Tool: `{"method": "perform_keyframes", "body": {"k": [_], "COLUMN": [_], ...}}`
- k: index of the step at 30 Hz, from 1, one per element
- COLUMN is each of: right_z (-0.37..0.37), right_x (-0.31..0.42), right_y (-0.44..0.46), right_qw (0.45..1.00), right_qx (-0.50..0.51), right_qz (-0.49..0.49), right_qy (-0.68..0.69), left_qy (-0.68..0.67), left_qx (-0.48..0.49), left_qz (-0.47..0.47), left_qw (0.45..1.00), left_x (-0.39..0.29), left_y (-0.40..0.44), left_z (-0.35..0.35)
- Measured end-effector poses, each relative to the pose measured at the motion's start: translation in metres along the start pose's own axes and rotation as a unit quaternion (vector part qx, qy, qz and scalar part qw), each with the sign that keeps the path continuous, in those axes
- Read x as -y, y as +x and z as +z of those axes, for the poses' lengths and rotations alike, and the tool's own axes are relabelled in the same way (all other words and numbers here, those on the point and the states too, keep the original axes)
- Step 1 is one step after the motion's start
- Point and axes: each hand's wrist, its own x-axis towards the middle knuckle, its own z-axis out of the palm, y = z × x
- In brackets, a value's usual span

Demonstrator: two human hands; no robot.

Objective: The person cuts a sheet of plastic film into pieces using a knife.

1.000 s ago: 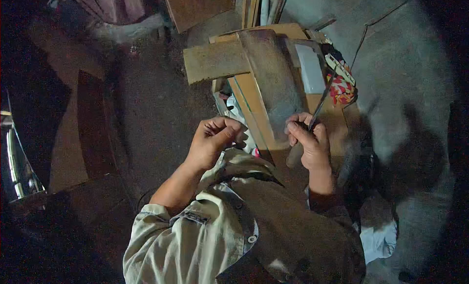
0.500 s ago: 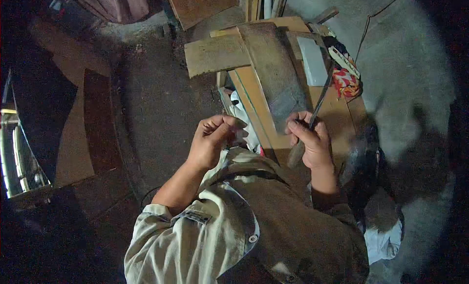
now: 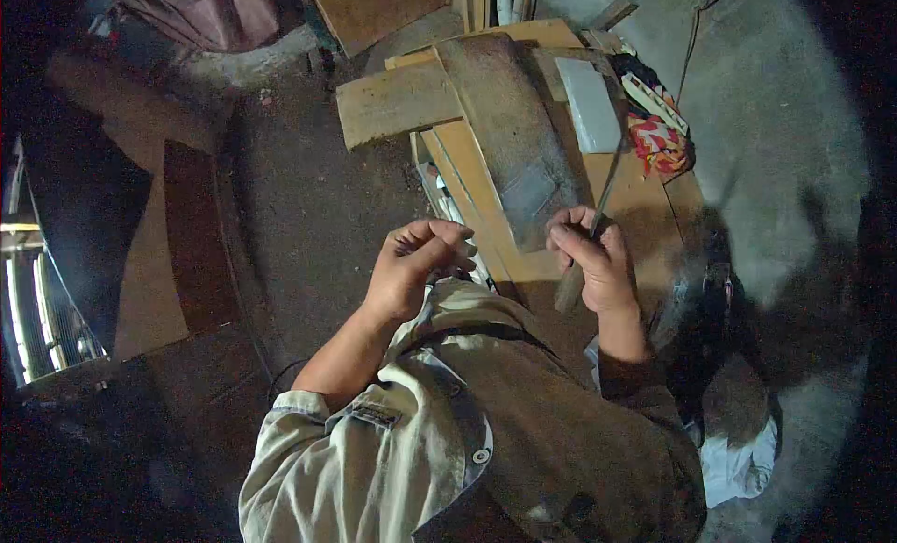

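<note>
My left hand [image 3: 406, 267] is raised in front of my body, its thumb and fingers pinched together. Whatever lies between those fingertips is too small or hidden to make out. To its right, my right hand [image 3: 598, 263] is closed around a thin knife-like tool [image 3: 608, 189]. The tool's narrow dark blade points up and away, and its thick handle end sticks out below the fingers. A gap separates the two hands. Beyond them lies a dark worn board [image 3: 495, 104] with a small grey rectangular patch [image 3: 530, 190] at its near end.
Wooden boards [image 3: 397, 104] are stacked in front of me. On them are a white plate-like piece [image 3: 589, 104], a pale slotted strip [image 3: 654, 102] and a red-and-yellow cloth [image 3: 659, 143]. White fabric [image 3: 738, 466] lies low on the right. Brown panels [image 3: 192, 244] stand left.
The camera view has shifted slightly, so the boards and cloth appear a little higher and further left. Both hands keep nearly the same pose; the right still holds the tool.
</note>
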Motion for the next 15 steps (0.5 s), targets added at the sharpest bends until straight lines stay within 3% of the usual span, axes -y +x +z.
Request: {"method": "perform_keyframes", "body": {"k": [2,10,15], "right_z": [-0.007,-0.023,-0.017], "right_x": [0.0,0.014,0.028], "right_y": [0.002,0.031,0.041], "right_qw": [0.998,0.994,0.993], "right_qx": [0.049,0.074,0.098], "right_qz": [-0.001,-0.042,-0.024], "right_qy": [-0.041,-0.074,-0.058], "left_qy": [0.045,0.154,0.144], "left_qx": [-0.006,0.025,0.072], "left_qz": [-0.031,-0.103,-0.087], "left_qw": [0.998,0.982,0.983], "left_x": [0.003,0.019,0.026], "left_y": [0.002,0.003,0.003], "left_z": [0.004,0.023,0.032]}}
